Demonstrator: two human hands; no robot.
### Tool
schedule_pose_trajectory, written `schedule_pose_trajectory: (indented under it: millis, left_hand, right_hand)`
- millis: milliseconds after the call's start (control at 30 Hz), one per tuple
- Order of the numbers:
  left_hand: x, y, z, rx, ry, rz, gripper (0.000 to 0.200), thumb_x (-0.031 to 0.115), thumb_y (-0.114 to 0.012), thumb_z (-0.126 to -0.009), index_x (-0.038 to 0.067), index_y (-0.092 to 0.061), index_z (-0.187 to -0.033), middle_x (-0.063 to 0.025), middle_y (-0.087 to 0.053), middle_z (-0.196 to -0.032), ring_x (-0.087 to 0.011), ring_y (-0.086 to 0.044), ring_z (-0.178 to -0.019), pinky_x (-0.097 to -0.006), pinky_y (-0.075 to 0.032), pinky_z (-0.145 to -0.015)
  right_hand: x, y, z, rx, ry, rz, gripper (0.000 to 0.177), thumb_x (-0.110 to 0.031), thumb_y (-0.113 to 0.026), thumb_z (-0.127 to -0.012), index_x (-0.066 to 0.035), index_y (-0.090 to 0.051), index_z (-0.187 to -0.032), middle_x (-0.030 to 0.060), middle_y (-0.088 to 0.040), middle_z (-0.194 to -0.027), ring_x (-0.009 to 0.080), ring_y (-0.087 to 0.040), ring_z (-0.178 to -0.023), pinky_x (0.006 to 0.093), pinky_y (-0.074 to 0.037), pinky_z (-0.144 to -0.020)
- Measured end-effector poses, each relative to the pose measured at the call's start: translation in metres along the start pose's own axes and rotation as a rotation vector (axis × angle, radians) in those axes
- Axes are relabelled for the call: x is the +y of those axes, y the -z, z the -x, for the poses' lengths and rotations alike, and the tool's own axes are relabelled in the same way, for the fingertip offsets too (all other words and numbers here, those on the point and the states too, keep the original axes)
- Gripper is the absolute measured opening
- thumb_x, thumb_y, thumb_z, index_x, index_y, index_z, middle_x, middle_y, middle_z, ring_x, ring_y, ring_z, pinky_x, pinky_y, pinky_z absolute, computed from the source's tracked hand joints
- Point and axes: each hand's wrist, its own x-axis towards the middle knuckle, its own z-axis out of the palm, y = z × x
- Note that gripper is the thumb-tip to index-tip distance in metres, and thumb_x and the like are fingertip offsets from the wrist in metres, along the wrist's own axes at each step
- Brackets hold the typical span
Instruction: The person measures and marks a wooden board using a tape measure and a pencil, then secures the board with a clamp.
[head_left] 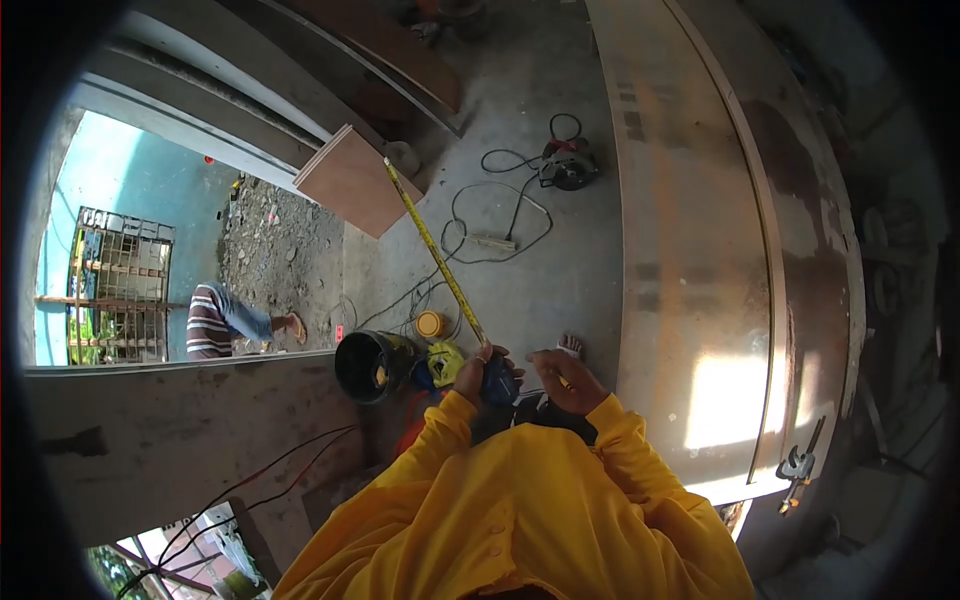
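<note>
My left hand [476, 375] is closed around a tape measure [500, 384] with a dark blue case, low in front of my body. Its yellow blade [440, 258] runs out up and to the left, and the tip appears near the corner of some stacked plywood sheets [362, 185]. Just right of the case is my right hand [570, 385], with its fingers curled and pointing toward the left hand. A small yellow-orange bit shows at those fingers, too small to name.
A circular saw [568, 168] and a power strip [492, 242] with looping cords lie on the concrete floor. Left of me stand a black bucket [372, 366] and a yellow container [430, 323]. A long wooden panel [690, 260] with a clamp [797, 468] flanks my right. Outside, a person's leg [245, 318] shows.
</note>
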Motion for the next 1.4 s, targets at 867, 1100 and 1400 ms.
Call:
schedule_pose_trajectory:
  millis: [867,1100,1400]
  left_hand:
    - [0.412,0.274,-0.39,0.039,0.106,-1.124,0.039,0.031,-0.042,-0.093,0.001,-0.058,-0.074,-0.0093,-0.051,-0.054,-0.0186,-0.051,-0.042,-0.0341,-0.049,-0.04]
    - [0.456,0.37,-0.46,-0.253,0.204,-1.691,0.024,0.017,-0.044,-0.085,0.005,-0.063,-0.079,-0.0122,-0.061,-0.065,-0.0251,-0.061,-0.056,-0.0384,-0.053,-0.056]
    - [0.54,0.328,-0.447,-0.353,0.059,-2.082,0.022,0.019,-0.047,-0.084,0.011,-0.068,-0.08,-0.0077,-0.067,-0.078,-0.022,-0.065,-0.07,-0.0346,-0.052,-0.068]
  right_hand:
    - [-0.335,0.082,-0.495,0.035,0.595,0.095,0.051,-0.041,-0.08,-0.058,-0.004,-0.045,-0.062,0.0024,-0.043,-0.061,0.0128,-0.038,-0.051,0.0285,-0.029,-0.045]
    - [-0.284,0.151,-0.61,-0.013,0.545,0.091,0.047,-0.039,-0.078,-0.06,-0.004,-0.046,-0.062,0.002,-0.045,-0.06,0.0123,-0.039,-0.051,0.0279,-0.03,-0.046]
    - [-0.201,0.307,-0.875,-0.285,0.537,-0.139,0.042,-0.035,-0.077,-0.064,-0.004,-0.048,-0.062,0.0016,-0.046,-0.06,0.0117,-0.041,-0.052,0.0272,-0.032,-0.046]
